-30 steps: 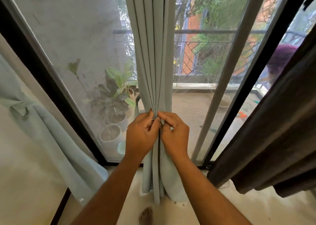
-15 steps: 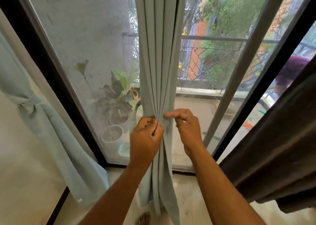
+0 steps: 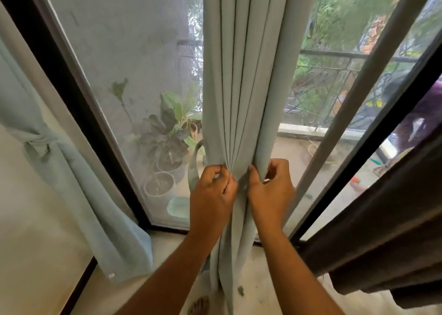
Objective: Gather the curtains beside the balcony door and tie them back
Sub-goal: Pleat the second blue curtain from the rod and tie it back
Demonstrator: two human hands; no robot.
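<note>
Behind the gathered curtain [image 3: 241, 87]: potted plants [image 3: 167, 144], balcony railing [image 3: 334, 80].

Pale floor [image 3: 275, 288] bears curtain hems [image 3: 229, 298] and a bare foot [image 3: 199, 306].

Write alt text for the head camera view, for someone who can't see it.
Both hands, left hand and right hand, pinch the pleats of a pale blue curtain hanging before a balcony door. Another pale blue curtain hangs tied at left; a dark curtain at right.

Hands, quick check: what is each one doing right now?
Left hand: closed, pinching the gathered pleats of the pale blue curtain.
Right hand: closed, fingers curled round the curtain's right-hand fold.
</note>
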